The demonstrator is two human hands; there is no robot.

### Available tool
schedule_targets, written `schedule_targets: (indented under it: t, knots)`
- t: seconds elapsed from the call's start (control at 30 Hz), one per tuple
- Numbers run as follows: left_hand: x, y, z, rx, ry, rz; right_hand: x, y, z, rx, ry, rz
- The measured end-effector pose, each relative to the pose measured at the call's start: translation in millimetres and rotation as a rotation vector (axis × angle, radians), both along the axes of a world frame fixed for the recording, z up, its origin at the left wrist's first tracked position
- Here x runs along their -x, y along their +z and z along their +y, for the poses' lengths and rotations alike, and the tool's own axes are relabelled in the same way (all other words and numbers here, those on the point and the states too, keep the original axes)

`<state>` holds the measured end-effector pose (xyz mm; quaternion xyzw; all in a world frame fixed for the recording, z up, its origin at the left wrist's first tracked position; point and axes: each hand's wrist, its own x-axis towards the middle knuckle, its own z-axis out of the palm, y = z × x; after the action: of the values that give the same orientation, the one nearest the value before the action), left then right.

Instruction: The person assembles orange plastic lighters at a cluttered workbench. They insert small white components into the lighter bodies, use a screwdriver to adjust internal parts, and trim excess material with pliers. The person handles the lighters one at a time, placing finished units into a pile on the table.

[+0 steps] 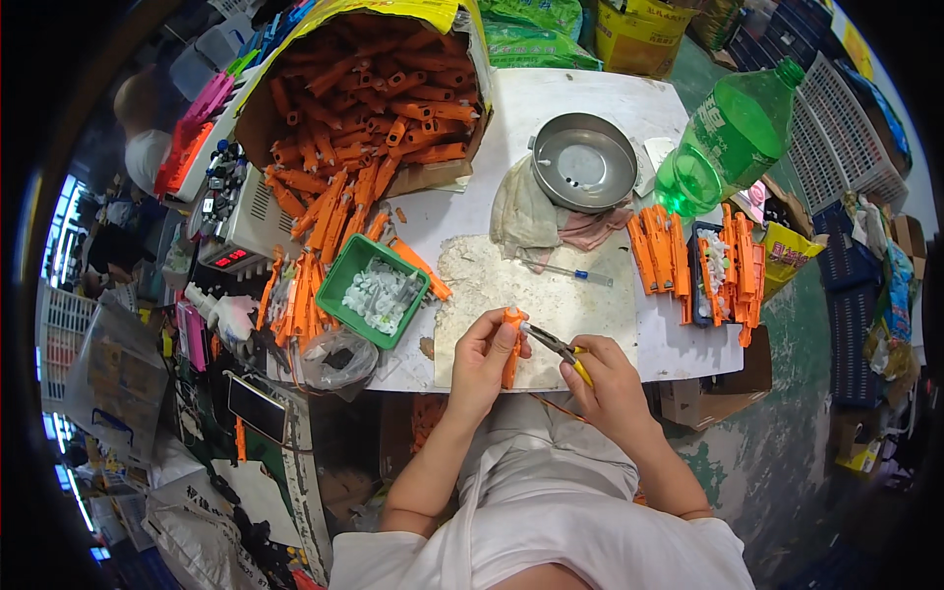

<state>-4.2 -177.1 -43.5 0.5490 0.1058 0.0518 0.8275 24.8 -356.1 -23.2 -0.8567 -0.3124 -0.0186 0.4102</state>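
My left hand is closed around an orange plastic part, held upright over the table's near edge. In my right hand are long-nose pliers with yellow handles. Their jaws point left and meet the upper end of the orange part, where a small white piece shows; whether they grip it I cannot tell. A green tray of small white plastic pieces stands left of my hands. Beyond them on the worn board lies a slim tool with a blue end.
A big box spills orange parts onto the table's left. A metal bowl sits on a rag at the back. To the right are several finished-looking orange parts and a green bottle.
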Motion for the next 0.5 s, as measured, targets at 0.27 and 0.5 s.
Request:
schedule_targets:
  t: [0.27, 0.5]
  knots:
    - [4, 10, 6, -0.411, 0.017, -0.082, 6, 0, -3, -0.095, 0.038, 0.291]
    - [7, 19, 18, -0.609, -0.104, -0.171, 16, -2, -16, -0.368, 0.136, 0.926]
